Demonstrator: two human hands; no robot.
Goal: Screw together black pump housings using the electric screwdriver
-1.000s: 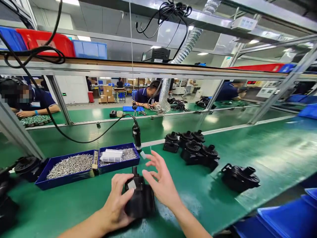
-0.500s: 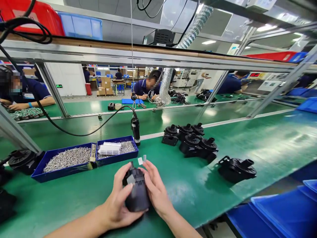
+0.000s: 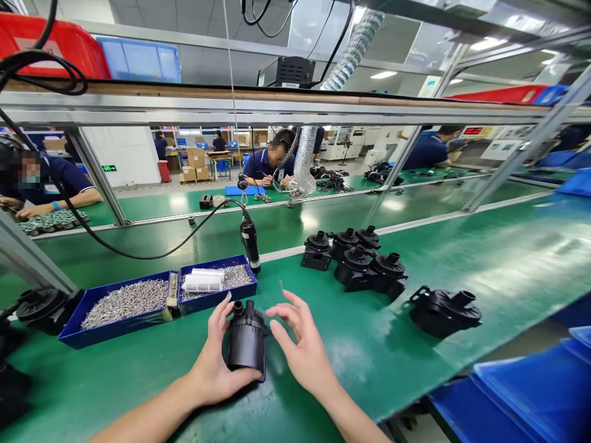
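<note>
A black cylindrical pump-like unit (image 3: pixel 247 344) with two short ports on top is upright in front of me. My left hand (image 3: pixel 215 363) wraps round its left side and lower front, the thumb lying across the base. Whether its bottom rests on the bench cannot be made out. To the right, my right hand (image 3: pixel 302 347) is raised with fingers spread and bent, just apart from the unit. Small pale translucent pieces show at the fingertips of both hands; their kind is unclear. Behind the unit, a black electric screwdriver (image 3: pixel 250 243) hangs upright from a cord.
Blue trays of screws (image 3: pixel 124 304) and smaller metal parts (image 3: pixel 237 275) stand at left centre. Several black housings (image 3: pixel 355 261) are grouped at right, another black housing (image 3: pixel 446 312) nearer. Blue bins (image 3: pixel 535 387) sit below the bench edge. A co-worker (image 3: pixel 272 160) sits across the bench.
My right hand has moved off the black unit to the right and its fingers have spread. The unit has turned more upright, and my left hand keeps hold of it.
</note>
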